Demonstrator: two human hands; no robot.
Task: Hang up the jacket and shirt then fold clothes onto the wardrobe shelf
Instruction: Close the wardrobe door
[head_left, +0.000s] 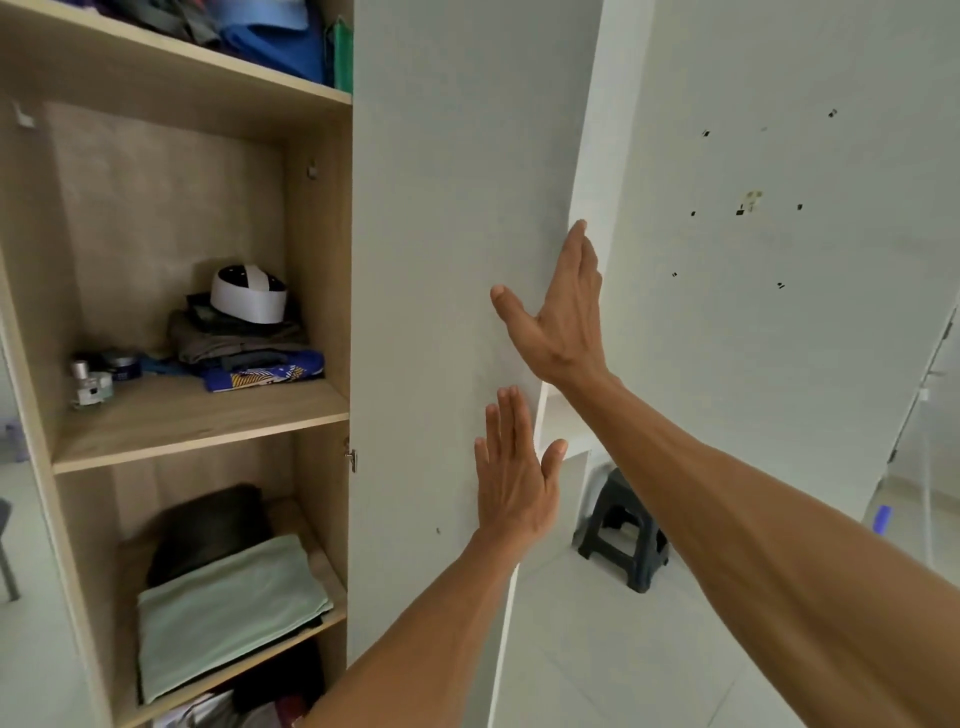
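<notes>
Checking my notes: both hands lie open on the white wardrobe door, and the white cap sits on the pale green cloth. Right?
No: the head view shows the white cap on the dark folded clothes. Left hand and right hand do lie open on the door.

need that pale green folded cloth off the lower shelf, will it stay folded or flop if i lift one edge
Probably floppy: the pale green cloth is thin and drapes over what lies beneath, so lifting one edge would likely unfold it. It looks light. The dark bundle behind it may shift when it is pulled.
</notes>
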